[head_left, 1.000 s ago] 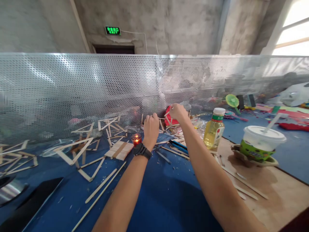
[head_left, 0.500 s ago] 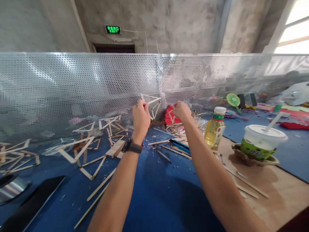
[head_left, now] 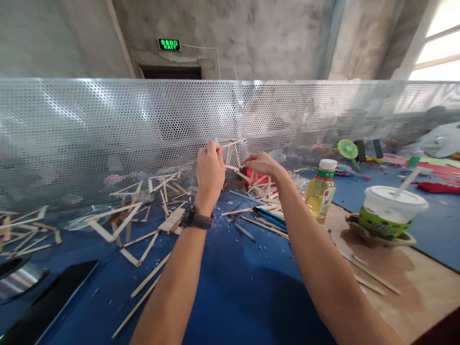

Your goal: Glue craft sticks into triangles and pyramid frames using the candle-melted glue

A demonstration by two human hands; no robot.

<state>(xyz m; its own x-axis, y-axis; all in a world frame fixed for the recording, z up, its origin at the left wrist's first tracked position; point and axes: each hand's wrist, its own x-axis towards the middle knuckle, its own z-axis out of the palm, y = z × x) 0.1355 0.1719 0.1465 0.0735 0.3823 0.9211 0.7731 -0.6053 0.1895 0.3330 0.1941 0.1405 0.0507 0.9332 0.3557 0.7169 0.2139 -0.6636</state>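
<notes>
The left hand (head_left: 209, 171) pinches the top corner of a stick frame (head_left: 232, 155), holding it raised above the blue worktop (head_left: 230, 282) in front of the mesh screen (head_left: 108, 129). The right hand (head_left: 261, 164) closes its fingertips on the frame's lower sticks from the other side. Loose sticks (head_left: 149, 275) and glued triangles (head_left: 115, 223) litter the worktop, with a bottle (head_left: 319, 191) and a lidded cup (head_left: 391, 211) to the right.
</notes>
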